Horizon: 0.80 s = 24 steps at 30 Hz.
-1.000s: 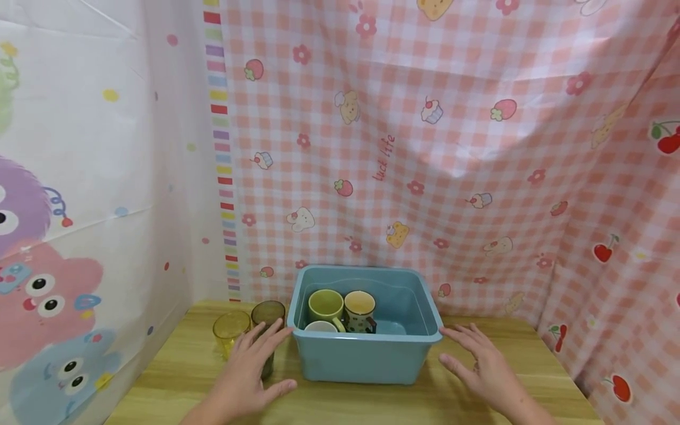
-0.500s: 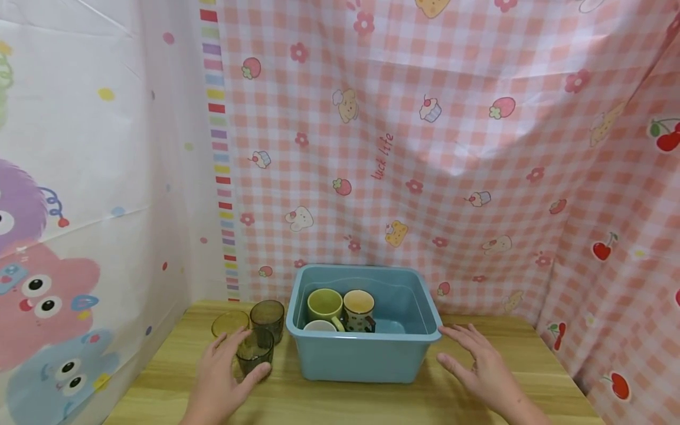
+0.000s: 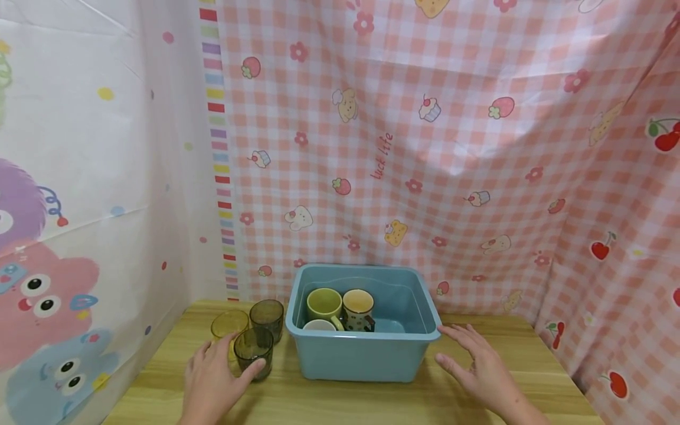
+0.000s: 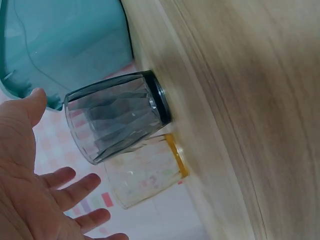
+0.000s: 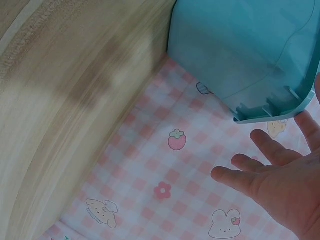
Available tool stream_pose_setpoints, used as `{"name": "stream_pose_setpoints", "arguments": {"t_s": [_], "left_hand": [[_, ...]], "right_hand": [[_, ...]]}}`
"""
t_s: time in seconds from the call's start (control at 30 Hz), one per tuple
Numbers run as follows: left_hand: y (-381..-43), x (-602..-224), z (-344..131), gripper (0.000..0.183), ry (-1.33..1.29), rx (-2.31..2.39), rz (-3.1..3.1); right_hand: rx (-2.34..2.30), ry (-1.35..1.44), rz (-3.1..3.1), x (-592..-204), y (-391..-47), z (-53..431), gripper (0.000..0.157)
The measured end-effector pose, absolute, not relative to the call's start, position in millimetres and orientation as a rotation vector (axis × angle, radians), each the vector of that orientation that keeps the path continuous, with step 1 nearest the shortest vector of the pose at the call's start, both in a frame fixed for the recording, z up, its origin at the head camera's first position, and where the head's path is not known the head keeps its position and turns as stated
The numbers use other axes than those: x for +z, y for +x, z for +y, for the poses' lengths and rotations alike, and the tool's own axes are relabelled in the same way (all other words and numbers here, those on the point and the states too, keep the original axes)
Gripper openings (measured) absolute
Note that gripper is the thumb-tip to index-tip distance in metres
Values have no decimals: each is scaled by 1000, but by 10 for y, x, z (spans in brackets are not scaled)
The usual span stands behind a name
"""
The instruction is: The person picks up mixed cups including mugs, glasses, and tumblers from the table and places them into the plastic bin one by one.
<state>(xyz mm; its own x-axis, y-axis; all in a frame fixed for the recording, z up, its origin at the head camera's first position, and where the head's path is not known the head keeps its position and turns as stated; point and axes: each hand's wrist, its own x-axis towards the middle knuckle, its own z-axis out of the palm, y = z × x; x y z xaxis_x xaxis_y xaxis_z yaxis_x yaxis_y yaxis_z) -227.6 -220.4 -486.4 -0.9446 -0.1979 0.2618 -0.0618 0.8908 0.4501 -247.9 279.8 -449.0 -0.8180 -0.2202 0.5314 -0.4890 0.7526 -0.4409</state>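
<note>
My left hand (image 3: 212,378) is spread around the near side of a dark smoky glass (image 3: 254,357), its thumb in front. In the left wrist view a gap shows between the fingers and the smoky glass (image 4: 117,116). Behind it stand a second smoky glass (image 3: 267,319) and a yellow glass (image 3: 228,323), partly hidden by my hand. My right hand (image 3: 480,372) stays extended at the right front corner of the blue bin (image 3: 366,359); its index fingertip is at the rim, and I cannot tell whether it touches.
Inside the bin, toward the left, sit a green mug (image 3: 324,304), a patterned mug with a dark handle (image 3: 358,310) and a white cup (image 3: 320,325), mostly hidden by the front wall. Printed cloths hang behind the wooden table (image 3: 329,404) and at its sides.
My left hand has moved left from the bin's front left corner to the smoky glass, uncovering more of the glass. The right hand and the bin stay nearly where they were.
</note>
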Motion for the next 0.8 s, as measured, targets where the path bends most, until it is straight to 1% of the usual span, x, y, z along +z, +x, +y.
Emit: {"name": "stream_pose_setpoints", "arguments": {"t_s": [0.43, 0.8], "left_hand": [[-2420, -4887, -2149, 113, 184, -504, -2772], [-2506, -4877, -2067, 111, 162, -431, -2762]], "right_hand": [[809, 518, -2517, -4476, -2475, 2789, 52], [805, 515, -2515, -4499, -2481, 2799, 53]]}}
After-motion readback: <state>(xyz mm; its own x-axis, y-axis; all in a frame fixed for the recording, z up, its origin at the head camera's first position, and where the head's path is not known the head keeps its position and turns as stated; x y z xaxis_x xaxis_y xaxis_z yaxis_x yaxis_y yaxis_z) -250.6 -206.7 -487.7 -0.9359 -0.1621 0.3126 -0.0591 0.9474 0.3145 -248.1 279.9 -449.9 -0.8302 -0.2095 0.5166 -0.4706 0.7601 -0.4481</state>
